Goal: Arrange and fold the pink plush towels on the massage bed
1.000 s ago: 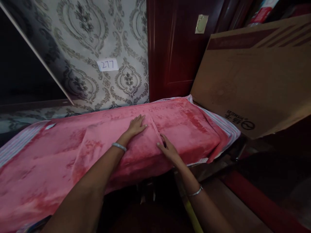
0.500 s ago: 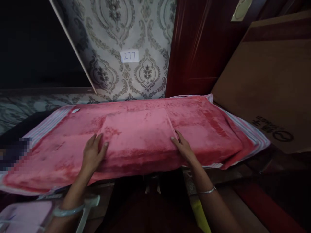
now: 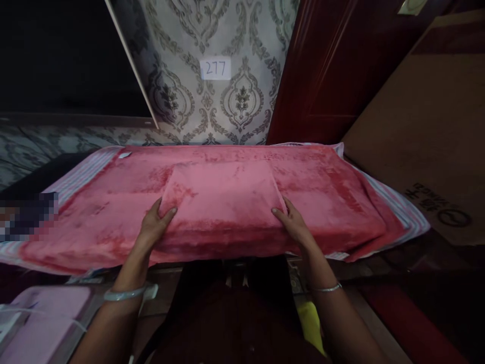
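Folded pink cloth (image 3: 224, 194) between 2 hands (image 3: 154, 222) (image 3: 294, 222), underside hidden

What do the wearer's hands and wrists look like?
Left hand and right hand: both ungloved, no sleeves visible. Left wrist has a thick, pale, greyish bangle; right has a thin silvery bracelet. No readable markings.

I see the folded cloth (image 3: 227, 189) as pink and plush, mottled with darker red patches — a flat, roughly rectangular panel whose near side drops into a deeper red front. It lies about midway along a wider spread cloth (image 3: 322, 202) of matching pink, striped at both ends — whether the two are joined, I can't tell.
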Tool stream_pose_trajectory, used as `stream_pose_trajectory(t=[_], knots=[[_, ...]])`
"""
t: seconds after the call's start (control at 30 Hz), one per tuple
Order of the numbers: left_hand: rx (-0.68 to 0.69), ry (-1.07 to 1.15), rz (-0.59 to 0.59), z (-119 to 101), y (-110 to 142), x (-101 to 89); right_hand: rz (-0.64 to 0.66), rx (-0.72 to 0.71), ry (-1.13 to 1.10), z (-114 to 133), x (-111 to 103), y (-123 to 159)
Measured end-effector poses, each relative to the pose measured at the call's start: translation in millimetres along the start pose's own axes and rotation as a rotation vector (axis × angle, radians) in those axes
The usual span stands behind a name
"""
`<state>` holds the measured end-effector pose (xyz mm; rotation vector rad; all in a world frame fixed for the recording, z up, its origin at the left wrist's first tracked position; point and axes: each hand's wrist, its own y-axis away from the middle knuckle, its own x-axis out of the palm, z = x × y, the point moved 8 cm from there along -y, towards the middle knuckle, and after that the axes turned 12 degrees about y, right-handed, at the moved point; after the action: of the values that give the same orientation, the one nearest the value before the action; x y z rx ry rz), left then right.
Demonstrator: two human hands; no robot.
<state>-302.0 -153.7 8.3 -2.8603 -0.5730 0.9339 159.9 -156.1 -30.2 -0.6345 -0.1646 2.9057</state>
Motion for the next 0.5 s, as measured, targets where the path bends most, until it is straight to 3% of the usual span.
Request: stream_pose_trajectory(t=[0.13,0.33,0.5], knots=[[-0.012,0.039,-0.075,7,-1,-5.9,-0.031,0.047,-0.043,-13,-6,0],[0.005,0.066,-0.024,10,4,-5.1,0.022,0.124,-0.044,-17,-4,7],[-0.054,0.035,0.049,10,19,-14.3,0.011,0.08,0.076,-8,-10,14]])
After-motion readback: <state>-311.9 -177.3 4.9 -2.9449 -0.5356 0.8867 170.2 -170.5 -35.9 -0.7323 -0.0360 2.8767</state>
